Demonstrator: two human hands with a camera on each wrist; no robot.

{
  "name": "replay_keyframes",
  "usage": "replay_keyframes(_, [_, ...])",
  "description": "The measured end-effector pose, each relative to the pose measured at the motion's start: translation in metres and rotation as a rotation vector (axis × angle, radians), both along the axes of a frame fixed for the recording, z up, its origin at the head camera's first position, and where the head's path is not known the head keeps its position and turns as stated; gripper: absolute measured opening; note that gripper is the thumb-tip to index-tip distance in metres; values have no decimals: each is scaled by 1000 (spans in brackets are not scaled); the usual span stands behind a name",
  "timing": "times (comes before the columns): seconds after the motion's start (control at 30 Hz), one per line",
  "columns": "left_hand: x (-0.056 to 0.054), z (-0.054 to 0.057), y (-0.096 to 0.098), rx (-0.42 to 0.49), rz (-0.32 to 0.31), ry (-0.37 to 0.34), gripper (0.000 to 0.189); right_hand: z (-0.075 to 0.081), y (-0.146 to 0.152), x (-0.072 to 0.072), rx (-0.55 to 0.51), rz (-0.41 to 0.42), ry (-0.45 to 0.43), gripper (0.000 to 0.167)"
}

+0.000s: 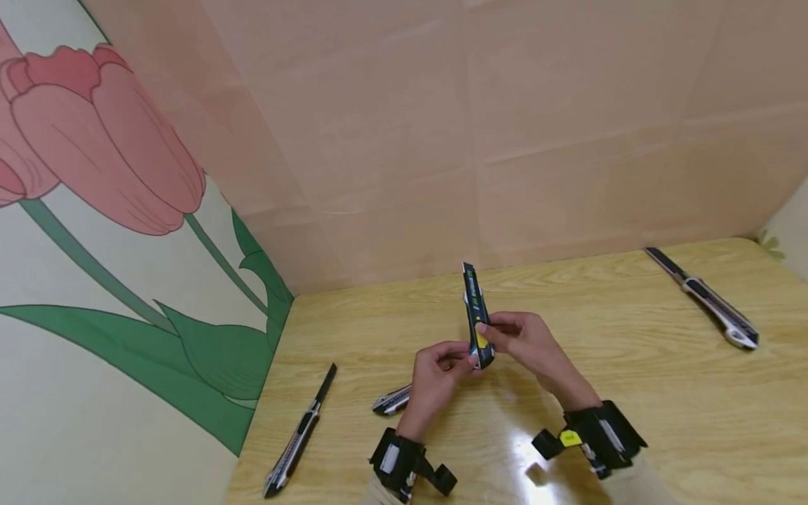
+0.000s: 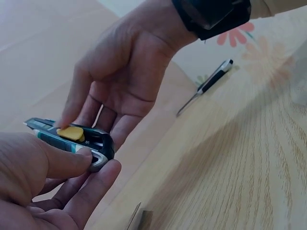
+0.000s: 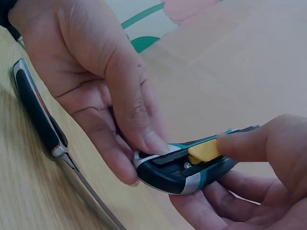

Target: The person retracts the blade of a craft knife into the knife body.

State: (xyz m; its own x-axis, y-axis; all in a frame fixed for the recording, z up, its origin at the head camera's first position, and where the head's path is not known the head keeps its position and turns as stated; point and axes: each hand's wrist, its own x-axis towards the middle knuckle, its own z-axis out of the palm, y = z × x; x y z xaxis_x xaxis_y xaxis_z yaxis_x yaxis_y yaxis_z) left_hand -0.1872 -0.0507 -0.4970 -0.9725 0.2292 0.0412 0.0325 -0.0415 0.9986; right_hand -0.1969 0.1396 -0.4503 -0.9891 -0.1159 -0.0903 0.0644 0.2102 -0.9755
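Both hands hold one dark utility knife (image 1: 475, 294) with teal and grey trim, raised over the table with its tip pointing away. My left hand (image 1: 435, 379) pinches the rear end of the handle between thumb and fingers. Further up, my right hand (image 1: 533, 347) grips the body, its thumb at the yellow slider (image 3: 205, 151). In the left wrist view, the slider (image 2: 71, 133) sits on the knife's upper face. A second utility knife (image 1: 391, 400) lies on the table behind the left hand, which partly hides it.
The wood-grain table (image 1: 581, 301) also bears a utility knife with its blade out at the left (image 1: 295, 442) and another utility knife (image 1: 713, 303) at the far right. A pinkish sheet (image 1: 391, 140) rises behind the table; a tulip-painted wall (image 1: 107, 280) stands left.
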Motion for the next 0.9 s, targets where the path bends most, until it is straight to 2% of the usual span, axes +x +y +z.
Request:
replay_keyframes(0.2, [0,-1,1,-25,5,9,15,-2,0,0,3,-25,3,46])
replay_keyframes(0.53, [-1,-3,0,22,10,9,17,-7,-4,-1,93,-31,112,33])
replay_keyframes(0.9, [-1,-2,-1,33,1,-12,16,-5,-1,0,93,-8,106,35])
